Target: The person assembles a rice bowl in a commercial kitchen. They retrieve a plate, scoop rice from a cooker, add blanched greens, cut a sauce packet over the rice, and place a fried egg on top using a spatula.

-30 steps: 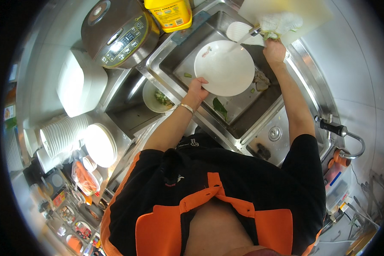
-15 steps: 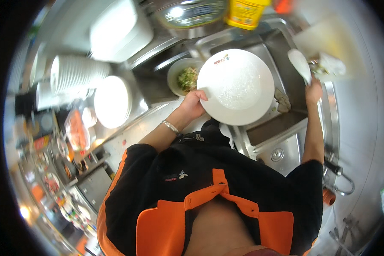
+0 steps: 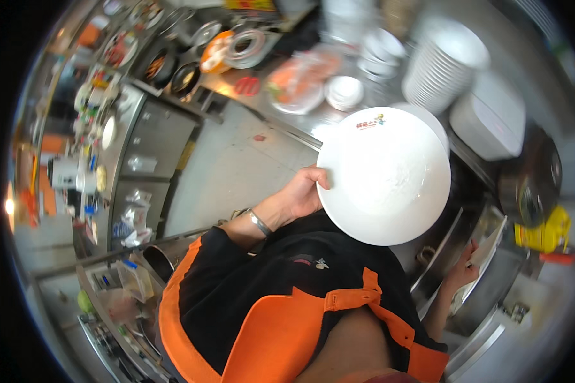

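My left hand (image 3: pixel 308 191) grips the left rim of a wide, shallow white bowl (image 3: pixel 383 182), thumb on the inside of the rim. The bowl is tilted so its inner face shows, with a wet shine and a small printed mark near its top edge. Behind it, partly hidden, a white plate stack (image 3: pixel 433 121) rests on the steel counter. Lower right, my right hand (image 3: pixel 461 273) is closed on a flat white thing (image 3: pixel 485 250) over the steel sink (image 3: pixel 437 252). Its kind cannot be made out.
A tall stack of white bowls (image 3: pixel 444 60), white tubs (image 3: pixel 489 118), small bowls (image 3: pixel 344 93) and a bagged orange-red food (image 3: pixel 306 76) crowd the counter. A dark round cooker (image 3: pixel 531 179) and yellow container (image 3: pixel 546 231) stand right. Pans (image 3: pixel 185 80) sit farther left, beyond the tiled floor (image 3: pixel 227 143).
My view has swung left, away from the sink. The bowl in my left hand has come from over the sink to in front of the counter with the stacked dishes.
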Action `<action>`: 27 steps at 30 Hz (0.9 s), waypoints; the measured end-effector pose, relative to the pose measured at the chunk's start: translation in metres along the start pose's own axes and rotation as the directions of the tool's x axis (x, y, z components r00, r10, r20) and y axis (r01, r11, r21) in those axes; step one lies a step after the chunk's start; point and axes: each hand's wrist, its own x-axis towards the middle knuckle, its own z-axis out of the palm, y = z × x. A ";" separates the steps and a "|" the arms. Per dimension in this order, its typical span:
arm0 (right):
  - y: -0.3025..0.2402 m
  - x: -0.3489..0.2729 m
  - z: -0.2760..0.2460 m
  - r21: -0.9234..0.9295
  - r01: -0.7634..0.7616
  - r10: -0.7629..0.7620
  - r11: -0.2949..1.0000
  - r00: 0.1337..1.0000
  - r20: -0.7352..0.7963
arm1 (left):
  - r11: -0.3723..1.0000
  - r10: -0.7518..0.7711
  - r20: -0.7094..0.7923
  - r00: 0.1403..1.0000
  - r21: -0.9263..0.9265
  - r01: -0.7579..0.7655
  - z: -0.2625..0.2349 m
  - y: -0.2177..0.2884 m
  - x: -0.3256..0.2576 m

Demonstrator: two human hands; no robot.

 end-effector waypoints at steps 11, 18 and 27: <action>-0.281 -0.114 0.306 0.381 -0.186 -0.186 0.906 0.633 0.751 | 0.768 0.511 -0.428 0.745 -0.162 -0.620 -0.202 0.211 -0.164; -0.377 -0.169 0.481 0.448 -0.201 -0.383 0.871 0.293 0.876 | 0.585 0.614 -0.518 0.595 -0.207 -0.784 -0.341 0.357 -0.163; -0.459 -0.213 0.682 0.387 -0.280 -0.336 0.879 0.213 0.918 | 0.535 0.638 -0.490 0.594 -0.273 -0.800 -0.514 0.576 -0.074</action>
